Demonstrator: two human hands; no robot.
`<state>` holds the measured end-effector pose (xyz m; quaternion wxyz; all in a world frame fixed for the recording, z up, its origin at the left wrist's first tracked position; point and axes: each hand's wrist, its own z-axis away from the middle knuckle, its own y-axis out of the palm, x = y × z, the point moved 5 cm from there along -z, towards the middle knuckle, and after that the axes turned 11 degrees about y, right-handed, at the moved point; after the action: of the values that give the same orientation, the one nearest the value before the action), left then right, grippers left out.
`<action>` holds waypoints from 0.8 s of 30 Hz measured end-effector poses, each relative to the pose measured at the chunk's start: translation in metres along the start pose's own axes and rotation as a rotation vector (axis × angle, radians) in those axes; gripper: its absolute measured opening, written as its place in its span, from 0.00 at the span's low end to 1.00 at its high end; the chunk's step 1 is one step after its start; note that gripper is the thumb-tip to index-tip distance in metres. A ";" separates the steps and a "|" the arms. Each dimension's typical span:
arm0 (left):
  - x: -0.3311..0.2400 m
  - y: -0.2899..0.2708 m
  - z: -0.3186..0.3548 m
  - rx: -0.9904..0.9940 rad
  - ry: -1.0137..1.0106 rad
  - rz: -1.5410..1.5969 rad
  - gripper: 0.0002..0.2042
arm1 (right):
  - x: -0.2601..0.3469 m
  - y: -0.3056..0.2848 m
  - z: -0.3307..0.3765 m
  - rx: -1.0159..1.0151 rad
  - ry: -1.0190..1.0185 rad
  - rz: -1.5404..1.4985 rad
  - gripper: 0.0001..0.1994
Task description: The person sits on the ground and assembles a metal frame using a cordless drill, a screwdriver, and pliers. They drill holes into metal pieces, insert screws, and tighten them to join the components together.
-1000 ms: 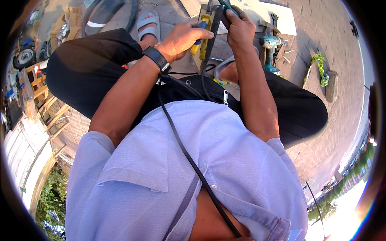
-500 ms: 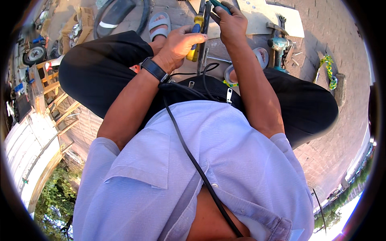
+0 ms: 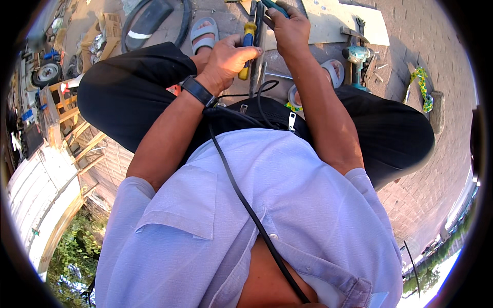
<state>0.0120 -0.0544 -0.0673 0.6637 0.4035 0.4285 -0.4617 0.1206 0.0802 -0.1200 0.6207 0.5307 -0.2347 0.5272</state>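
Observation:
My left hand (image 3: pixel 228 59) is closed round a tool with a yellow-and-blue handle (image 3: pixel 249 37), thumb across it. Against that handle lies a long dark bar (image 3: pixel 258 64), which runs up from my lap toward the upper edge; the same hand steadies it. At the upper edge my right hand (image 3: pixel 291 31) is closed on a dark teal handle (image 3: pixel 276 7), close beside the bar's far end. The working end of this teal tool is cut off or hidden, so its kind is unclear.
Cardboard sheet (image 3: pixel 372 23) lies ahead on the paving, with a hammer (image 3: pixel 354 35) and a teal power drill (image 3: pixel 358 54) right of my foot. A yellow-green strap (image 3: pixel 425 92) lies further right. Black tubing (image 3: pixel 186 23) and a cardboard box (image 3: pixel 110 31) are at left.
My right hand and the teal handle have shifted slightly left and up. The dark bar has shifted a little left, and its visible side looks greyer. My left hand keeps its grip.

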 end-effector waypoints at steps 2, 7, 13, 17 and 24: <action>0.001 -0.001 0.000 0.010 0.018 -0.022 0.09 | 0.001 -0.001 0.000 -0.010 0.017 0.024 0.18; 0.010 -0.009 -0.008 -0.052 0.100 -0.324 0.13 | -0.001 0.002 -0.001 0.018 0.026 -0.035 0.18; 0.022 -0.019 -0.016 -0.231 0.106 -0.428 0.22 | 0.011 -0.005 0.004 0.005 0.046 0.012 0.18; 0.016 -0.026 -0.013 -0.197 0.161 -0.163 0.23 | 0.054 -0.025 0.006 0.014 0.072 0.044 0.17; 0.014 -0.036 -0.011 0.015 0.107 -0.157 0.24 | 0.150 -0.068 0.026 -0.036 0.063 0.497 0.16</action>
<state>-0.0218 -0.0565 -0.0888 0.5986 0.3978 0.4899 -0.4934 0.2387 0.1259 -0.0117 0.4885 0.4289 -0.3479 0.6756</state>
